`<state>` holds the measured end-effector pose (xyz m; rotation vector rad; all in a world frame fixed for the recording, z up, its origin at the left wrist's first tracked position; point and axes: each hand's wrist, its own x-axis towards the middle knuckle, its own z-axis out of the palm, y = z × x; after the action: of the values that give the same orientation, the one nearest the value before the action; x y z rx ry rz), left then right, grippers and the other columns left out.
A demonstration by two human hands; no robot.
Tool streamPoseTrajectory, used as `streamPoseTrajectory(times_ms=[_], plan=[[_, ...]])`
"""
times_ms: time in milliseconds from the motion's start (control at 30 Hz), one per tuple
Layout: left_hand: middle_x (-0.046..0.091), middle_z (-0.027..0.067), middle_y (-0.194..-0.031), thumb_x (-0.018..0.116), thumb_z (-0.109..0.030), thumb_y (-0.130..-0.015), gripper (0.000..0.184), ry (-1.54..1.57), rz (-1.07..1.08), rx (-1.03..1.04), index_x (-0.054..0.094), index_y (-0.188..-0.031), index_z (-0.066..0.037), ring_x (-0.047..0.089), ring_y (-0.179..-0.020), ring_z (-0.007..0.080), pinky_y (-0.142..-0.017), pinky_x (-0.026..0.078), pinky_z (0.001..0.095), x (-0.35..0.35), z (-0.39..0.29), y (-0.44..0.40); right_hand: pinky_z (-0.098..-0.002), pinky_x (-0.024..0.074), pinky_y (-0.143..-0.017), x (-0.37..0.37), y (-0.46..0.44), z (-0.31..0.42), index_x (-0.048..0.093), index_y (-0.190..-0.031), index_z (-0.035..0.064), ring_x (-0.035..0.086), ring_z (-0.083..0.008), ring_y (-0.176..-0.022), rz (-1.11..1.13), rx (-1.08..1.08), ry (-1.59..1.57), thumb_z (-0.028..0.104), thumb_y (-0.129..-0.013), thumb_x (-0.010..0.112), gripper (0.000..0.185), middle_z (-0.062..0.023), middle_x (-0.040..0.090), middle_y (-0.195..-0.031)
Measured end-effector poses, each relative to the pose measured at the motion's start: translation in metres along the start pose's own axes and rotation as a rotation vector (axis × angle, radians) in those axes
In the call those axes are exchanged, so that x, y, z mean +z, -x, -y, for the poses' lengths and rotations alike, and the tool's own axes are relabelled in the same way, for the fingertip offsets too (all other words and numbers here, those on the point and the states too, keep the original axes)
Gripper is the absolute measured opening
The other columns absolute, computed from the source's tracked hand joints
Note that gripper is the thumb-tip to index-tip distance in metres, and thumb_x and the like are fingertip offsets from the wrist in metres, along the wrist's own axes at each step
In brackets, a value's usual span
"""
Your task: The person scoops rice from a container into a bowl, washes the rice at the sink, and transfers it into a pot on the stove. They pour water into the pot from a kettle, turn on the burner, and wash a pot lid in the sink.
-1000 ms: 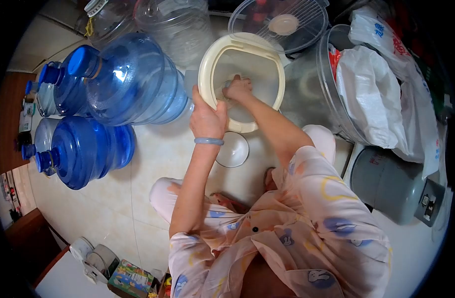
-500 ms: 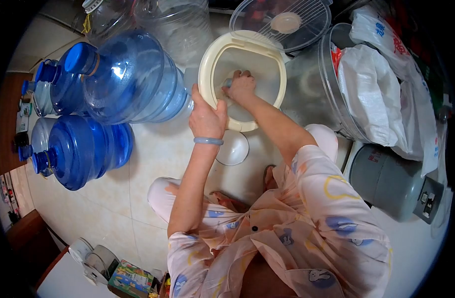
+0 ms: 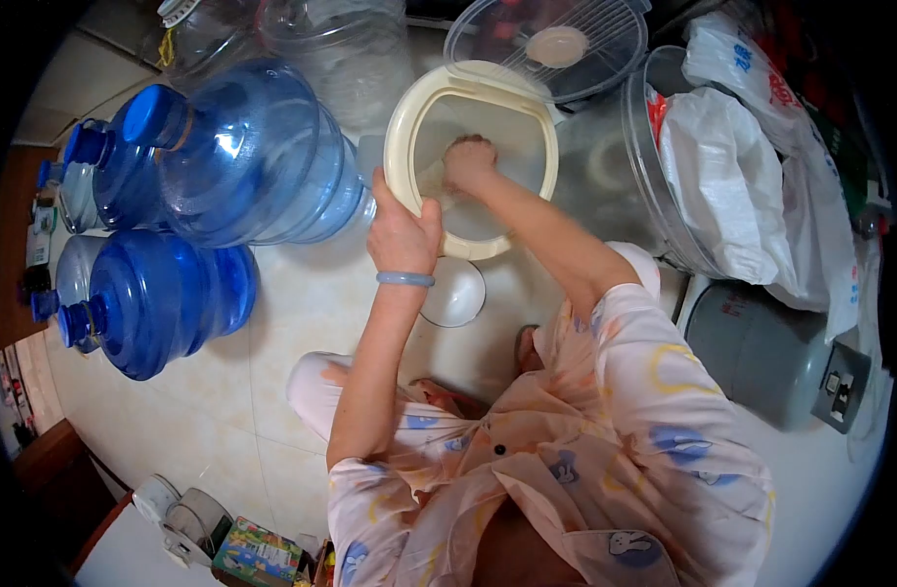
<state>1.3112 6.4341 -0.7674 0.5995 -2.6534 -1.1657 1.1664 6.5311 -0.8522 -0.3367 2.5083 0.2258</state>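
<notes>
Toward the far edge of the tiled floor [image 3: 312, 313] sits a cream-rimmed container [image 3: 400, 147], its wide mouth facing the wearer. The left hand [image 3: 405, 235] clasps the near left part of that rim, thumb and fingers to either side of it, a pale blue bracelet [image 3: 405, 279] around the wrist. Inside the mouth, the right hand [image 3: 470, 161] reaches down with its fingers curled in; whether they pinch anything cannot be told.

Just on the near side of the container, a white bowl [image 3: 455, 295] rests on the floor, close to the left wrist. A clear ribbed lid [image 3: 605, 39] with a beige knob [image 3: 556, 46] overlaps the far right of the rim. Right beside the container stands a big clear bin [image 3: 600, 186], with a white plastic bag [image 3: 727, 186] at its mouth.

Along the floor's left side are blue water jugs [image 3: 248, 161], the biggest near the container, and clear plastic jars [image 3: 341, 68] fill the far left. Toward the right edge is a grey gas cylinder [image 3: 757, 352]; by the near left corner, a colourful printed box [image 3: 258, 550].
</notes>
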Motion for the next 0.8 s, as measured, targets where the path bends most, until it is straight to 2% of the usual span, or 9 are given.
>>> streamPoseTrajectory(times_ms=[33,100,200,300,433,500,633,733,800], plan=[[0.065,0.0289,-0.089,0.062,-0.023,-0.076,0.073,0.006,-0.005,0.001,0.033,-0.139,0.000,0.063,-0.081,0.0464,-0.074,0.050,0.0505,0.000,0.000,0.000,-0.0472,0.0511,-0.077,0.010,-0.013,-0.005,0.051,-0.126,-0.0019,0.054,-0.0337,-0.110,0.004,0.004,0.000,0.025,-0.078,0.067,0.058,-0.0187,0.054,-0.122],[0.065,0.0289,-0.088,0.062,-0.022,-0.076,0.072,0.027,0.001,0.004,0.033,-0.138,0.000,0.063,-0.081,0.0464,-0.074,0.050,0.0507,-0.001,-0.001,-0.001,-0.0427,0.0544,-0.072,0.021,-0.027,-0.010,0.052,-0.122,-0.0045,0.058,-0.0322,-0.103,-0.495,0.069,0.007,0.029,-0.070,0.074,0.066,-0.0166,0.059,-0.111],[0.065,0.0289,-0.088,0.062,-0.022,-0.076,0.072,0.024,-0.002,0.006,0.033,-0.138,0.000,0.063,-0.081,0.0465,-0.074,0.050,0.0510,0.000,-0.003,-0.002,-0.0403,0.0550,-0.076,0.035,-0.022,-0.022,0.053,-0.120,-0.0019,0.058,-0.0312,-0.102,-0.643,-0.062,0.049,0.018,-0.072,0.070,0.055,-0.0158,0.059,-0.108],[0.065,0.0289,-0.088,0.061,-0.022,-0.076,0.071,-0.010,-0.004,0.001,0.033,-0.137,-0.001,0.063,-0.081,0.0469,-0.074,0.050,0.0513,0.000,-0.002,-0.004,-0.0389,0.0553,-0.078,0.054,-0.017,-0.019,0.051,-0.123,-0.0012,0.057,-0.0324,-0.101,-0.750,-0.087,0.015,0.013,-0.075,0.066,0.052,-0.0177,0.056,-0.108],[0.065,0.0293,-0.088,0.061,-0.021,-0.076,0.071,-0.003,0.002,0.034,0.032,-0.137,0.001,0.063,-0.081,0.0472,-0.074,0.050,0.0513,0.000,-0.004,-0.003,-0.0427,0.0531,-0.082,0.068,-0.015,-0.019,0.049,-0.123,-0.0051,0.054,-0.0367,-0.107,-0.693,-0.107,-0.024,0.015,-0.074,0.069,0.056,-0.0213,0.054,-0.116],[0.065,0.0293,-0.089,0.061,-0.021,-0.076,0.071,-0.002,0.003,0.035,0.032,-0.138,0.001,0.063,-0.081,0.0471,-0.074,0.050,0.0514,0.000,-0.006,-0.003,-0.0428,0.0529,-0.084,0.073,-0.005,-0.020,0.047,-0.125,-0.0049,0.051,-0.0380,-0.112,-0.597,-0.158,-0.104,0.008,-0.070,0.072,0.061,-0.0222,0.049,-0.122],[0.065,0.0291,-0.092,0.061,-0.022,-0.076,0.073,-0.008,0.012,0.031,0.031,-0.139,0.002,0.063,-0.083,0.0470,-0.076,0.050,0.0514,0.001,-0.009,-0.003,-0.0429,0.0508,-0.088,0.077,-0.005,-0.007,0.045,-0.126,-0.0072,0.050,-0.0366,-0.113,-0.413,-0.108,-0.181,0.003,-0.068,0.073,0.066,-0.0211,0.047,-0.125],[0.066,0.0269,-0.092,0.061,-0.021,-0.077,0.065,-0.022,-0.020,0.034,0.037,-0.135,-0.004,0.064,-0.086,0.0452,-0.076,0.050,0.0494,0.004,-0.011,0.000,-0.0454,0.0468,-0.093,0.069,-0.004,0.001,0.046,-0.125,-0.0096,0.049,-0.0368,-0.113,-0.370,-0.150,-0.241,0.013,-0.072,0.072,0.063,-0.0206,0.049,-0.125],[0.066,0.0265,-0.091,0.061,-0.022,-0.077,0.066,-0.027,-0.025,0.028,0.037,-0.135,-0.004,0.064,-0.085,0.0449,-0.075,0.051,0.0493,0.005,-0.012,0.000,-0.0482,0.0428,-0.096,0.060,-0.007,0.007,0.048,-0.123,-0.0110,0.048,-0.0398,-0.114,-0.115,-0.288,-0.160,0.025,-0.076,0.069,0.062,-0.0243,0.050,-0.124]])
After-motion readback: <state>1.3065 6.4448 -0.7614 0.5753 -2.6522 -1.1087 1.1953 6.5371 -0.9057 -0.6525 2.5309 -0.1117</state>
